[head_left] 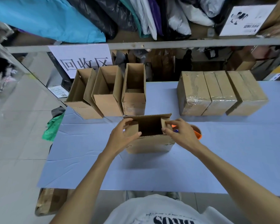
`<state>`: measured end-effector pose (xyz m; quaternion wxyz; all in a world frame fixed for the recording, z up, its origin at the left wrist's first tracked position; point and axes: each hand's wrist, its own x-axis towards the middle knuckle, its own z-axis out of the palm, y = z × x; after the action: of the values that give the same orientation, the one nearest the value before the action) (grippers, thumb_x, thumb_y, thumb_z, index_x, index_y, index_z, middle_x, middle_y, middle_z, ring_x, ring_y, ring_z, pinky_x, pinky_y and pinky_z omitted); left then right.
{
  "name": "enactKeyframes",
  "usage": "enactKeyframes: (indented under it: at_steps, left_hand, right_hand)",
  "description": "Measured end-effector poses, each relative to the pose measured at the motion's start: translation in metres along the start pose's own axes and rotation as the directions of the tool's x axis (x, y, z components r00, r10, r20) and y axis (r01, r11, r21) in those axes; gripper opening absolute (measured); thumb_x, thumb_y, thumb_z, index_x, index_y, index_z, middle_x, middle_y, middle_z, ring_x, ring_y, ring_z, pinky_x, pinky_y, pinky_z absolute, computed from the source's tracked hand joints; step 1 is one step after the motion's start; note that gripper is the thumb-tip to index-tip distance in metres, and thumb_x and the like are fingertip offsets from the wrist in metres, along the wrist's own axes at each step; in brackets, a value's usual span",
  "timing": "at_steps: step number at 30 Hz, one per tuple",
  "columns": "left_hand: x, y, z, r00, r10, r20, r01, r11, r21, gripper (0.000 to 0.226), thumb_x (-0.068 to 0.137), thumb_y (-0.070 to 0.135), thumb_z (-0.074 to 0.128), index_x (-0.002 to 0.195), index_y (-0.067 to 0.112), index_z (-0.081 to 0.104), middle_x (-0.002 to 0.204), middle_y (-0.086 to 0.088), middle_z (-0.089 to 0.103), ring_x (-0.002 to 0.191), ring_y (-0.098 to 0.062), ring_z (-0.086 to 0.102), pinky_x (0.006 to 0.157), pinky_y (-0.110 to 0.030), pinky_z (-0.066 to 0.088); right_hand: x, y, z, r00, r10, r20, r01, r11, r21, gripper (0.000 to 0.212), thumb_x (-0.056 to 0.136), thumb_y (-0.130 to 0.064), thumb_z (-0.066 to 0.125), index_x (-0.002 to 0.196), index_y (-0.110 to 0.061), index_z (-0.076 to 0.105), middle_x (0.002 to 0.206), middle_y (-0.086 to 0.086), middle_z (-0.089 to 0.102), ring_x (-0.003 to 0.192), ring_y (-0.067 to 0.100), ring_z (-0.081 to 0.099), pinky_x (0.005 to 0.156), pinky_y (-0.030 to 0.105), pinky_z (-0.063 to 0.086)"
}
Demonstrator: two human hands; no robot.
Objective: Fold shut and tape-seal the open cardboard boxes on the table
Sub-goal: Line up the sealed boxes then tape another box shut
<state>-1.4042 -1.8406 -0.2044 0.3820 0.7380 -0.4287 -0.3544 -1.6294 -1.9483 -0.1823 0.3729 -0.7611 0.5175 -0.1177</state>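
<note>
An open cardboard box (149, 143) stands in the middle of the blue table (233, 159), its long far flap upright. My left hand (123, 135) pinches the box's left side flap, thumb at the near rim. My right hand (179, 131) pinches the right side flap, which leans inward. Three more open boxes (108, 102) stand in a row at the far left. Three taped boxes (217, 101) sit side by side at the far right. A tape roll (197, 131) with an orange part lies just behind my right hand, partly hidden.
A metal shelf rail (184, 43) crosses above the table's far edge, with bags and a white carton on it. A paper sign (84, 60) hangs at the left. A green bag (52, 128) lies off the table's left edge, over tiled floor.
</note>
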Motion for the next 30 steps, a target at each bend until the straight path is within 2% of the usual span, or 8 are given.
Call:
enactKeyframes:
  at_steps: [4, 8, 13, 18, 22, 24, 27, 30]
  left_hand:
    - [-0.003, -0.011, -0.003, 0.999, -0.037, 0.027, 0.039, 0.997, -0.066, 0.06, 0.076, 0.038, 0.081, 0.129, 0.028, 0.054, 0.13, 0.014, 0.056, 0.123, 0.001, 0.048, 0.106, -0.027, 0.041]
    - [-0.003, -0.015, -0.007, 0.997, -0.038, 0.063, 0.043, 0.995, -0.087, 0.062, 0.071, 0.043, 0.083, 0.126, 0.031, 0.057, 0.128, 0.016, 0.057, 0.121, 0.004, 0.049, 0.098, -0.021, 0.042]
    - [-0.001, -0.019, -0.002, 0.999, 0.003, -0.034, -0.004, 0.999, -0.049, 0.043, 0.08, 0.026, 0.079, 0.119, 0.028, 0.06, 0.119, 0.016, 0.06, 0.114, 0.005, 0.052, 0.096, -0.024, 0.047]
    - [-0.004, -0.026, 0.012, 0.983, 0.08, -0.164, -0.081, 0.997, 0.001, 0.062, 0.079, 0.014, 0.08, 0.131, 0.014, 0.047, 0.128, 0.004, 0.049, 0.118, -0.007, 0.047, 0.098, -0.026, 0.047]
    - [-0.004, -0.027, 0.013, 0.973, 0.118, -0.2, -0.12, 0.993, -0.001, 0.072, 0.077, 0.021, 0.081, 0.136, 0.018, 0.039, 0.131, 0.008, 0.041, 0.113, 0.001, 0.047, 0.088, -0.008, 0.044]
    - [-0.004, -0.027, 0.013, 0.97, 0.132, -0.203, -0.129, 0.991, 0.028, 0.068, 0.077, 0.018, 0.081, 0.134, 0.019, 0.044, 0.128, 0.01, 0.043, 0.111, 0.006, 0.048, 0.089, -0.01, 0.045]
    - [-0.003, -0.026, 0.015, 0.969, 0.162, -0.184, -0.14, 0.982, 0.127, 0.035, 0.078, 0.013, 0.08, 0.109, 0.013, 0.066, 0.114, 0.006, 0.052, 0.104, -0.008, 0.058, 0.093, -0.021, 0.048]
    - [-0.004, -0.024, 0.016, 0.976, 0.138, -0.17, -0.099, 0.97, 0.22, 0.022, 0.082, 0.016, 0.077, 0.102, 0.009, 0.071, 0.115, 0.004, 0.053, 0.105, -0.005, 0.05, 0.088, -0.005, 0.035]
  right_hand:
    - [-0.001, 0.009, -0.001, 0.995, -0.052, 0.082, 0.055, 0.998, -0.041, 0.049, 0.085, -0.052, 0.065, 0.126, -0.025, 0.063, 0.111, -0.008, 0.046, 0.091, 0.01, 0.055, 0.077, 0.028, 0.05]
    - [0.005, 0.014, -0.002, 0.983, -0.069, 0.17, 0.068, 0.998, 0.012, 0.052, 0.083, -0.04, 0.072, 0.129, -0.02, 0.061, 0.114, -0.007, 0.038, 0.095, 0.004, 0.049, 0.068, 0.015, 0.041]
    - [0.011, 0.023, 0.001, 0.966, -0.126, 0.225, 0.122, 0.992, 0.031, 0.058, 0.075, -0.029, 0.082, 0.126, -0.015, 0.062, 0.118, -0.009, 0.043, 0.102, 0.002, 0.051, 0.075, 0.008, 0.043]
    - [0.01, 0.027, 0.012, 0.997, -0.067, 0.041, 0.066, 0.998, 0.022, 0.065, 0.065, -0.02, 0.089, 0.117, -0.014, 0.05, 0.117, -0.002, 0.043, 0.092, 0.019, 0.056, 0.061, 0.011, 0.04]
    - [0.008, 0.023, 0.011, 0.992, -0.126, 0.021, 0.127, 0.991, -0.049, 0.097, 0.065, -0.016, 0.089, 0.142, -0.022, 0.032, 0.134, 0.001, 0.033, 0.088, 0.017, 0.052, 0.071, 0.03, 0.052]
    - [0.009, 0.025, 0.01, 0.983, -0.171, 0.061, 0.177, 0.977, -0.122, 0.078, 0.068, -0.021, 0.087, 0.134, -0.027, 0.045, 0.132, 0.001, 0.037, 0.083, 0.021, 0.057, 0.069, 0.033, 0.051]
    - [0.012, 0.033, 0.012, 0.984, -0.168, 0.061, 0.175, 0.977, -0.122, 0.055, 0.069, -0.027, 0.086, 0.119, -0.023, 0.064, 0.127, -0.002, 0.044, 0.087, 0.019, 0.059, 0.068, 0.025, 0.044]
    - [0.013, 0.036, 0.014, 0.989, -0.136, 0.06, 0.141, 0.987, -0.078, 0.055, 0.068, -0.027, 0.087, 0.119, -0.021, 0.067, 0.128, -0.003, 0.045, 0.089, 0.018, 0.059, 0.073, 0.027, 0.048]
